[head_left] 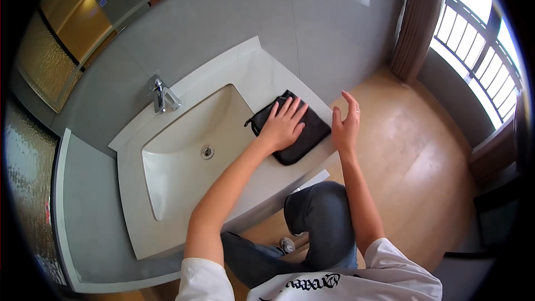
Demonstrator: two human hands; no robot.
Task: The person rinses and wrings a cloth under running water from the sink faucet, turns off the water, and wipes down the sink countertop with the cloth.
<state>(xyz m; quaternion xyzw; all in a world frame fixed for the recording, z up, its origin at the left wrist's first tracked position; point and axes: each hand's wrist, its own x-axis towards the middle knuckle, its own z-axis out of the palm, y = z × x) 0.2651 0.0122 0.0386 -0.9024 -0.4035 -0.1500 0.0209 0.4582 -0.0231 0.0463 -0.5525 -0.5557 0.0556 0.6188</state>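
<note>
A black zip pouch (306,140) lies flat on the white counter, to the right of the sink basin. My left hand (283,125) rests flat on top of it with the fingers spread. Just off the pouch's right edge, my right hand (346,122) is raised near the counter's end, thumb and fingers apart and nothing in it. A small zip pull (248,123) sticks out at the pouch's left side. Part of the pouch is hidden under my left hand.
The white sink basin (184,175) has a metal drain (207,151) and a chrome faucet (163,96) behind it. A mirror (120,0) hangs above on the grey wall. To the right are wooden floor (407,161), a brown curtain (418,22) and a railed window (479,50).
</note>
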